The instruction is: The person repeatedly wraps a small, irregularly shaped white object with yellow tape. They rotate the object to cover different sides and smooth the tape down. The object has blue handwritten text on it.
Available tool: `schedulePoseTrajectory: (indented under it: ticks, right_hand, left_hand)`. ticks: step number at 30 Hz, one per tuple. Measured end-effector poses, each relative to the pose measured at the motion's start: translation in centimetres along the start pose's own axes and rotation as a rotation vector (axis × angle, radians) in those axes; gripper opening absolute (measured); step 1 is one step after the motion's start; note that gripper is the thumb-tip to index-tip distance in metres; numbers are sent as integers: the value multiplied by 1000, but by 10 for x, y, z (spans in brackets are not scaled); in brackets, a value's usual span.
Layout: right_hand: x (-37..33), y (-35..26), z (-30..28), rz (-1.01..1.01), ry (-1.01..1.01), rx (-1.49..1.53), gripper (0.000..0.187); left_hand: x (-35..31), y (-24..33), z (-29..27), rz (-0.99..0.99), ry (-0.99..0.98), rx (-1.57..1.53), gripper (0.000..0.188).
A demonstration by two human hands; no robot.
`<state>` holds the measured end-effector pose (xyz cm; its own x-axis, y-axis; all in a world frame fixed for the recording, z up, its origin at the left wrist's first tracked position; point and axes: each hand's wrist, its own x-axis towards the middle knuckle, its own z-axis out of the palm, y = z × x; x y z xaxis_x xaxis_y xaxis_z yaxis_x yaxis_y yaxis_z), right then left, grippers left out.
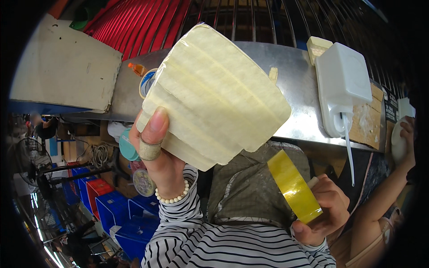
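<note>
My left hand point(156, 147) grips a flat, roughly square piece covered in overlapping strips of pale yellow tape point(214, 98). The thumb, with a band of tape wrapped round it, presses on the near face; the other fingers are behind the piece. It is held up above my lap, tilted. Lower right, my right hand point(328, 210) is closed round a roll of yellow tape point(292, 185), a little apart from the piece. Whether a strip hangs loose from the roll I cannot tell.
On the metal table point(304, 107) stands a white plastic housing point(344, 76) with a thin white stem. A blue-and-white tape roll point(146, 83) and a small orange-capped bottle point(137, 69) lie behind the piece. Blue crates point(114, 210) stand at left. Another person's arm point(380, 196) reaches in at right.
</note>
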<state>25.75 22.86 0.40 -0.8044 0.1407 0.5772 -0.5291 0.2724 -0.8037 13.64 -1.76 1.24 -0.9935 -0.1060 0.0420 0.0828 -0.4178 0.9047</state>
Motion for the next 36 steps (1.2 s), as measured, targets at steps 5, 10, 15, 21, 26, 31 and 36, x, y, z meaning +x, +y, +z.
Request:
schedulePoseTrajectory:
  ticks: [5,10,15,21,26,31,36]
  right_hand:
    - [0,0,-1,2,-11,-2,40]
    - [-1,1,2,22,-1,13,39]
    - [-1,0,3,32,0,9,38]
    - [-1,1,4,43,-4,15,39]
    - [-2,2,5,44,5,20,39]
    - [-2,0,5,67,-11,4,38]
    - [-2,1,6,91,-19,7,37]
  left_hand:
    - [-2,0,3,3,85,-57,61]
    - [-4,2,12,34,141,-39,54]
    - [-4,2,17,39,204,-82,50]
    - [-5,0,9,43,180,-113,52]
    - [-3,0,-1,30,30,-112,58]
    - [-5,-1,-3,31,37,-117,58]
    - [-6,0,-1,25,68,-133,57]
